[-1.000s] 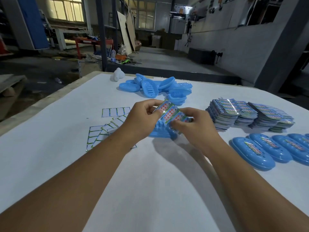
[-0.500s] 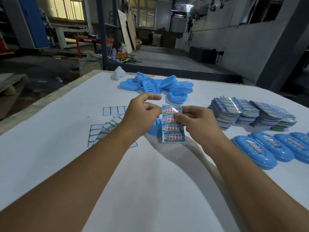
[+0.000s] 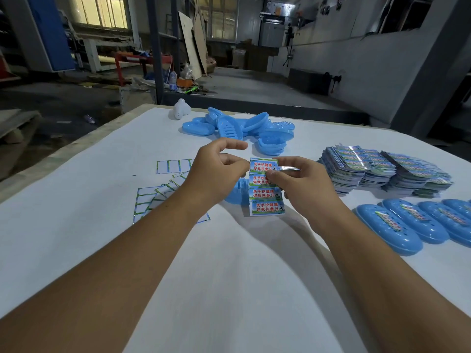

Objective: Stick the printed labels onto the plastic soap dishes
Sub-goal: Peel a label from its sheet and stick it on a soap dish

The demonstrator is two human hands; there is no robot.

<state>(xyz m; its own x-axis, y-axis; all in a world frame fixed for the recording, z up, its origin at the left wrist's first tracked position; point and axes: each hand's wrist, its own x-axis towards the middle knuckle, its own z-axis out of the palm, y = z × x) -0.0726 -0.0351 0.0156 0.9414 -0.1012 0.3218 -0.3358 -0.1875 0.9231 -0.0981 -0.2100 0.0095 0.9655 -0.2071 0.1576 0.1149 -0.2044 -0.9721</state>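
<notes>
Pinching a label sheet (image 3: 266,197) in both hands (image 3: 216,174), hiding a blue dish (image 3: 235,194), label stacks (image 3: 382,171) right

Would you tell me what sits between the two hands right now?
In the head view, the label sheet spans between the left hand and right hand, both pinching its top.

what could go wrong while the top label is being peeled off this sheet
The peeled label curls glossy and loose at the right hand; it may fold and stick to itself or the fingers. The label sheet, pinched at its left edge by the left hand, could tear or flex. The blue soap dish sits mostly hidden behind the sheet, so placement may come out crooked.
</notes>
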